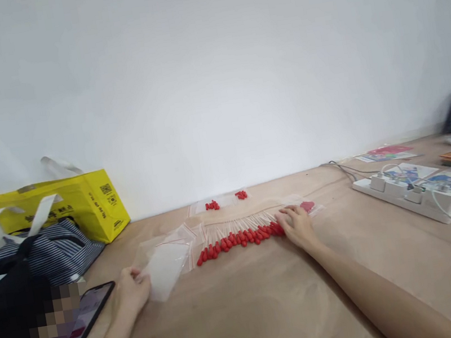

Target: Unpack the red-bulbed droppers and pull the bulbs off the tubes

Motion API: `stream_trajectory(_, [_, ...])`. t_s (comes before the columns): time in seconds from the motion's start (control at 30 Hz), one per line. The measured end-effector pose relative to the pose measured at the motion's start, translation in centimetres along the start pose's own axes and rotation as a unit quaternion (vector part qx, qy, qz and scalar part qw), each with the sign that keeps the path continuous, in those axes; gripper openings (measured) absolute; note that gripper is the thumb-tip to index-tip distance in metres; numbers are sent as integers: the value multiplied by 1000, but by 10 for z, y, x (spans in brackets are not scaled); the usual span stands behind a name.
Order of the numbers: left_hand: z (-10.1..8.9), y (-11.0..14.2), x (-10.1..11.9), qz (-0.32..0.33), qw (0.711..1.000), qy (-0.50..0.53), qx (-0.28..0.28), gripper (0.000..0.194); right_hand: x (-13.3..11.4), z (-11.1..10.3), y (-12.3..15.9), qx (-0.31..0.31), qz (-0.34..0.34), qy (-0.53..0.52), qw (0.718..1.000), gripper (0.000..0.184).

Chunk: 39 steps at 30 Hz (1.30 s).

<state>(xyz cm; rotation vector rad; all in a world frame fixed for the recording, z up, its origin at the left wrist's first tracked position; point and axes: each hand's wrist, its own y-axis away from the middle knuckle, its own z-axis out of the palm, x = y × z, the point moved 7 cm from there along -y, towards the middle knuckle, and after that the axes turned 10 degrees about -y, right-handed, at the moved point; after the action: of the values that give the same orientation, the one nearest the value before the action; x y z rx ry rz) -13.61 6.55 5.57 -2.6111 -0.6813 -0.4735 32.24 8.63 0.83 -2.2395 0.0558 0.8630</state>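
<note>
A row of white sticks with red ends lies fanned across the table, red ends toward me. My right hand is at the right end of this row, its bent fingers closed around the last red ends; the exact grip is partly hidden. On the left, my left hand pinches the edge of a clear plastic bag, which is tilted up from the table. More clear zip bags lie under and beside the left end of the row.
Small red pieces lie on clear bags near the wall. A phone, a black bag, a striped bag and a yellow bag are at left. At right, a white power strip trails cables beside colourful printed sheets.
</note>
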Motion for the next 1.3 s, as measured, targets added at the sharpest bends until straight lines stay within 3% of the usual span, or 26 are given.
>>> stream_trajectory(0.07, [-4, 6, 9, 57, 988, -135, 37, 21, 19, -12, -5, 33, 73, 43, 996, 37])
stream_trajectory(0.17, [4, 20, 35, 199, 959, -189, 67, 40, 42, -28, -10, 50, 120, 74, 989, 39])
stream_trajectory(0.23, [24, 29, 45, 273, 942, -194, -11, 46, 55, -35, -13, 48, 133, 87, 986, 39])
stream_trajectory(0.33, [56, 36, 40, 262, 926, -216, -167, 52, 72, -32, -16, -29, 163, 141, 976, 42])
stream_trajectory(0.4, [65, 38, 36, 246, 919, -230, -207, 55, 81, -25, -16, -91, 181, 176, 963, 47])
stream_trajectory(0.47, [66, 38, 35, 240, 917, -240, -211, 55, 85, -22, -18, -119, 188, 184, 957, 48])
stream_trajectory(0.7, [61, 34, 33, 250, 932, -207, -159, 50, 89, -27, -20, -114, 223, 207, 946, 40])
stream_trajectory(0.87, [41, 30, 39, 291, 947, -136, -10, 47, 90, -33, -17, -99, 248, 214, 940, 41])
stream_trajectory(1.0, [26, 35, 48, 329, 938, -69, 83, 45, 91, -35, -14, -96, 261, 209, 938, 38])
stream_trajectory(1.17, [22, 42, 56, 354, 931, -27, 82, 45, 94, -41, -9, -67, 295, 203, 931, 42])
stream_trajectory(1.3, [24, 43, 57, 350, 935, -24, 58, 45, 107, -55, -5, -16, 353, 207, 912, 71])
